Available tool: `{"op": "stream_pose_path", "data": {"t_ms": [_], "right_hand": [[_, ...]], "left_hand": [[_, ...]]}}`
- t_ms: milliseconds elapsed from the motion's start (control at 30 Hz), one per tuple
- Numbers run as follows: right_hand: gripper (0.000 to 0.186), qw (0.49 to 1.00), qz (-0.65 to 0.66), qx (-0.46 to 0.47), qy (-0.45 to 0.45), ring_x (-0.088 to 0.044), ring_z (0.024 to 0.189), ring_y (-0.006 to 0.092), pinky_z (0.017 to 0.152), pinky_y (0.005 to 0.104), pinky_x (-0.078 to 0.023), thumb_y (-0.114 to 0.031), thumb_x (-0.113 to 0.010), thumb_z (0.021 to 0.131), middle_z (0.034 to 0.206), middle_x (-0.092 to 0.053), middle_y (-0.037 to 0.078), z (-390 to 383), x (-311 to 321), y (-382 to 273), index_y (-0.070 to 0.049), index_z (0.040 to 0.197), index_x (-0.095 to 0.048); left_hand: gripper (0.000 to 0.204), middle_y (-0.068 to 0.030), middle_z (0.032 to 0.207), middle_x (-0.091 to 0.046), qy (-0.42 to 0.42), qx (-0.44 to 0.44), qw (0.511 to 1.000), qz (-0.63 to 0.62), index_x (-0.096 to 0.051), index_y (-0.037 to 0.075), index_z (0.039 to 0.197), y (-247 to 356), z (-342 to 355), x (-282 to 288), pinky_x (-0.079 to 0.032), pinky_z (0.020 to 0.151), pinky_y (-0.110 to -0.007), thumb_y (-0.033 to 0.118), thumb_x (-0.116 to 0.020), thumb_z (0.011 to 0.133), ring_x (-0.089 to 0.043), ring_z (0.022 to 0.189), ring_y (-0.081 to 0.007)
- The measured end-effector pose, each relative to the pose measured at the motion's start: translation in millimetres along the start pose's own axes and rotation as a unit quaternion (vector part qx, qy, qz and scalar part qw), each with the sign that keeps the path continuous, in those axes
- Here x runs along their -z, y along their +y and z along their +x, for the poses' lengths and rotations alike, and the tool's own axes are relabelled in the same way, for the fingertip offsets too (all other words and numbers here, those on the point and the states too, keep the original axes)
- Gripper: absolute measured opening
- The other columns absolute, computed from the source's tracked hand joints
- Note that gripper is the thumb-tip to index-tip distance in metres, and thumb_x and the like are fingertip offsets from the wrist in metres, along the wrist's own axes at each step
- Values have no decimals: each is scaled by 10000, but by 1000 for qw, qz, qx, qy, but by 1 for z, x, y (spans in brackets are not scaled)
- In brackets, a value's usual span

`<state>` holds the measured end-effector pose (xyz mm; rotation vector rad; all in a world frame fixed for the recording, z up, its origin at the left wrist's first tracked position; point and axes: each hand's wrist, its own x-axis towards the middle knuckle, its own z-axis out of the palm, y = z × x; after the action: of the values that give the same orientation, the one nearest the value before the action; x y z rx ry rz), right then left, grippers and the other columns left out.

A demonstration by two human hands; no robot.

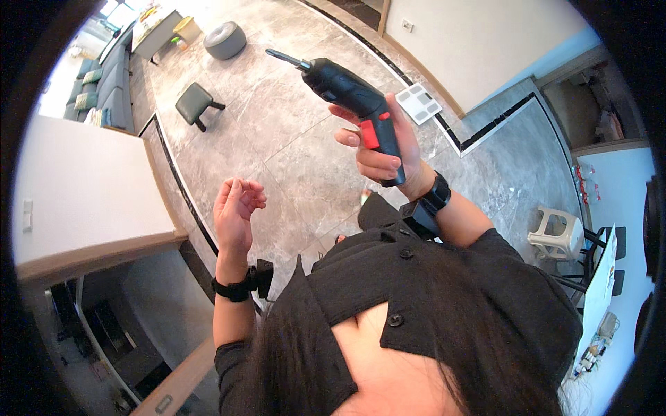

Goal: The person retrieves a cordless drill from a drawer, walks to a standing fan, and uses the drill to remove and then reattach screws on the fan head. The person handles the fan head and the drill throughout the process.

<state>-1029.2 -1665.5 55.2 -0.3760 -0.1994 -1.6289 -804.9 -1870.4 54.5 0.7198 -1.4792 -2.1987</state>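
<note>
My right hand (388, 149) grips a black cordless screwdriver (347, 90) with red trigger parts, raised in front of me with its metal bit (284, 59) pointing up and to the left. My left hand (236, 208) is lower and to the left, apart from the tool, its fingertips curled together in a loose pinch; whether anything small is between them, I cannot make out. Both wrists wear black straps with small black devices.
A dark green stool (194, 104), grey pouf (223, 43) and white scale (418, 102) stand on the marble-look floor. A sofa (114, 90) is at upper left, a white wall (90, 201) at left, a plastic stool (551, 232) and table (593, 298) at right.
</note>
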Motion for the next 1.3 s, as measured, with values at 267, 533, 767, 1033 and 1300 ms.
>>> {"op": "stream_pose_path", "data": {"t_ms": [267, 533, 767, 1033, 1300], "right_hand": [[847, 996, -29, 12, 78, -531, 455, 124, 373, 254, -417, -671, -329, 927, 1247, -489, 245, 79, 49, -95, -77, 1504, -154], [775, 996, 79, -30, -13, -482, 433, 54, 360, 191, -380, -647, -366, 934, 1509, -173, 316, 172, 82, -196, -135, 1501, -239], [590, 990, 134, -38, -13, -630, 459, 150, 347, 211, -522, -427, -319, 1002, 1509, -102, 329, 227, 100, -224, -162, 1512, -187], [637, 994, 101, -18, 38, -624, 440, 156, 361, 228, -535, -517, -272, 983, 1509, -141, 315, 286, 116, -228, -170, 1511, -192], [799, 997, -2, -17, 73, -575, 420, 102, 350, 182, -472, -666, -307, 927, 1465, -172, 389, 336, 119, -221, -137, 1512, -178]], "left_hand": [[188, -90, 913, -660, -15, -15, 999, 26, -564, 69, 984, 23, 123, -13, -512, 691, -292, 225, -463, 1008, -630, 746, -160], [145, -120, 1032, -636, -64, -206, 951, 221, -555, 22, 970, 72, 231, -82, -489, 749, -285, 132, -463, 992, -602, 864, -152], [93, -192, 1313, -544, -170, -383, 806, 417, -538, 14, 940, 92, 293, -118, -456, 915, -426, -8, -565, 855, -551, 1088, -370], [126, -201, 1409, -456, -176, -398, 797, 419, -534, 17, 981, 107, 353, -91, -421, 949, -453, 0, -564, 859, -488, 1147, -415], [112, -229, 1412, -443, -195, -373, 819, 390, -534, 2, 975, 117, 384, -50, -407, 977, -460, -7, -557, 866, -474, 1186, -429]]}}
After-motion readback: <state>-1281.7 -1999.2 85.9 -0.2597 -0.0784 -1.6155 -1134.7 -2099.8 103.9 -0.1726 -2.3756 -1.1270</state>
